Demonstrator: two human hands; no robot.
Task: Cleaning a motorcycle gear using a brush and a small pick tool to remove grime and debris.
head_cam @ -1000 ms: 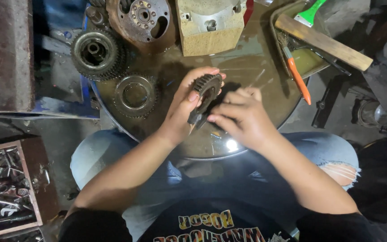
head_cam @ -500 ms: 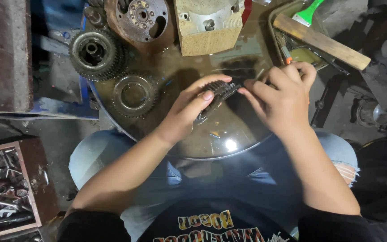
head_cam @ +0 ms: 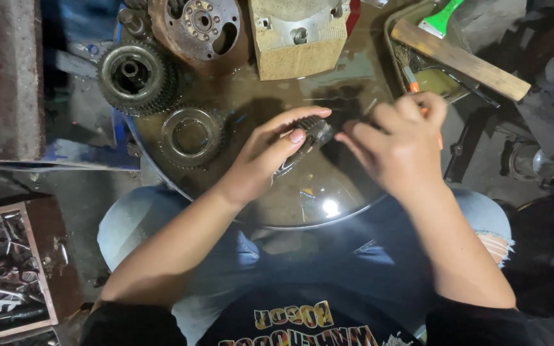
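Observation:
My left hand (head_cam: 265,157) grips a small dark toothed gear (head_cam: 308,136) on a shaft, just above the oily round metal drum top (head_cam: 328,198). My right hand (head_cam: 400,142) is beside it on the right, fingers curled, fingertips touching the gear's right end. Whether the right hand holds anything is hidden by its own fingers. An orange-handled tool (head_cam: 413,85) lies just behind the right hand.
On the drum's far side lie a ring gear (head_cam: 191,136), a large cluster gear (head_cam: 134,77), a rusty flanged disc (head_cam: 201,25) and a tan block-shaped casting (head_cam: 299,38). A tray (head_cam: 395,57) with a wooden stick (head_cam: 460,59) and green brush is far right. A wooden box of tools (head_cam: 8,275) is lower left.
The right hand lifted off the gear, swung right toward the tray, and now comes back to the gear's right end. The left hand tilted the gear flatter while holding it.

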